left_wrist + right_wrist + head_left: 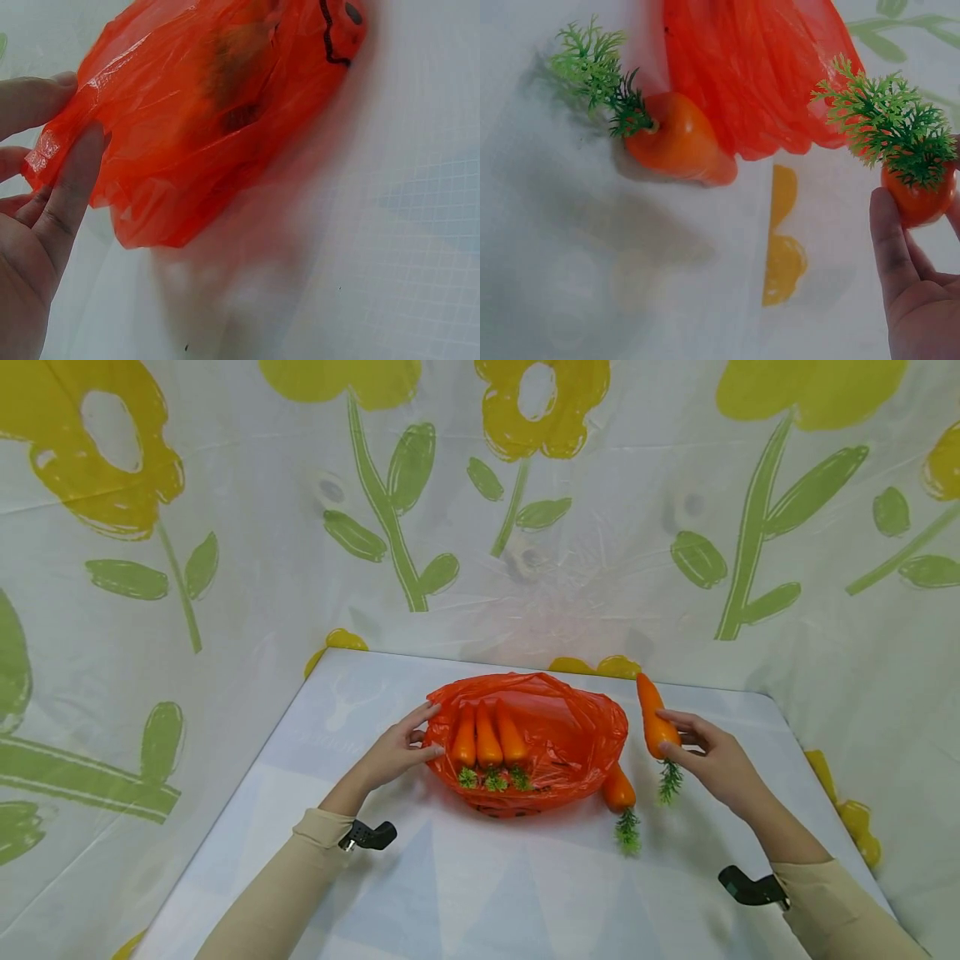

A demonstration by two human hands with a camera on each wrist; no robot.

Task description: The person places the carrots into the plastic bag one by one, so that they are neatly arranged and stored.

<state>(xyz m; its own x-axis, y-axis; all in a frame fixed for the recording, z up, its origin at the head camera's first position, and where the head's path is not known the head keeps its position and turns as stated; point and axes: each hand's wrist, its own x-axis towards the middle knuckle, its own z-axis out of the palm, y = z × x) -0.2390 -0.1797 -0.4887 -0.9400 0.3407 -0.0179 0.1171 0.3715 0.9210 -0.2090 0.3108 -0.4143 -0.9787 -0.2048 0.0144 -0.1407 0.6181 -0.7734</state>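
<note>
A red plastic bag (570, 710) lies with its mouth spread wide on the table. Inside its left half, 3 orange carrots (488, 739) with green tops sit side by side. My left hand (396, 747) grips the bag's left rim, and the left wrist view shows the thin plastic (67, 142) between the fingers. To the right of the bag, my right hand (712, 756) holds another carrot (654, 718) above the table, its tip pointing away and its leafy top hanging down. One more carrot (618, 789) rests on the table against the bag's right side, partly hidden by it.
The white table (480, 893) has pale blue triangles printed on it. Behind and beside it hangs a cloth (600, 543) with yellow flowers and green leaves. Black wrist devices are strapped near the left sleeve (367, 836) and the right sleeve (750, 887).
</note>
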